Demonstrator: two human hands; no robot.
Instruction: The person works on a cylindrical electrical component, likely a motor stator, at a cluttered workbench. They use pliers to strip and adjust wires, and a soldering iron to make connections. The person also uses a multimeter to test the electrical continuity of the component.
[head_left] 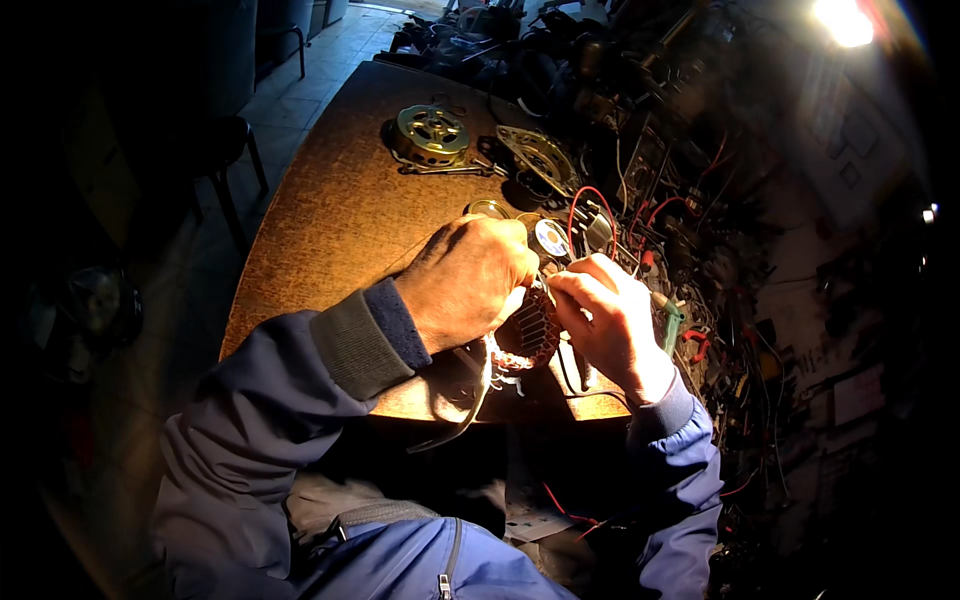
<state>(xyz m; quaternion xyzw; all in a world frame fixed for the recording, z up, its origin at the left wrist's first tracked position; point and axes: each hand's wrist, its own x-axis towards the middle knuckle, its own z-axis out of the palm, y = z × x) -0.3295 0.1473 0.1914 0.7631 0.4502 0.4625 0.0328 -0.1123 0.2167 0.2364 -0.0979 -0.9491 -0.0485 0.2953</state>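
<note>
A motor stator (pixel 535 335) with copper windings and a slotted inner wall stands at the table's near edge. My left hand (pixel 470 275) is closed at its upper left rim, its fingertips hidden behind the knuckles. My right hand (pixel 612 315) pinches at the upper right rim, thumb and forefinger close to the left hand's fingers. What either hand grips is too small or too hidden to make out. A pale flat cable (pixel 480 395) hangs from the stator's left side over the table edge.
On the brown table (pixel 320 240), a brass-coloured round motor cover (pixel 432 135) and an openwork metal end plate (pixel 540 160) lie farther back. A spool (pixel 551 238) sits just beyond my hands. Tangled wires and tools, including green-handled pliers (pixel 672 322), crowd the right. A bright lamp (pixel 845 22) shines upper right.
</note>
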